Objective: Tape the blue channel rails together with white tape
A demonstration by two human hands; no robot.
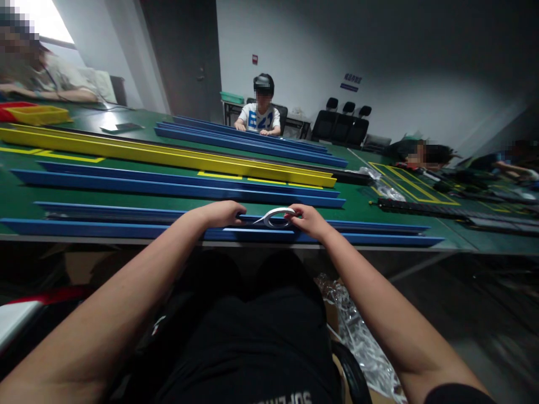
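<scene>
A long blue rail (370, 238) lies along the near edge of the green table (25, 196). My left hand (221, 213) rests closed on the rail, fingers pressed down on it. My right hand (309, 220) is closed in a pinch on a roll of silvery-white tape (275, 216), which stands on the rail between the two hands. A short strip runs from the roll toward my left fingers.
More blue rails (177, 188) and a long yellow rail (168, 154) lie further back. Yellow and red bins (37, 114) sit far left. Other people sit across and at the sides. Black rails (421, 206) lie at right. Crinkled plastic wrap (357, 336) lies on the floor.
</scene>
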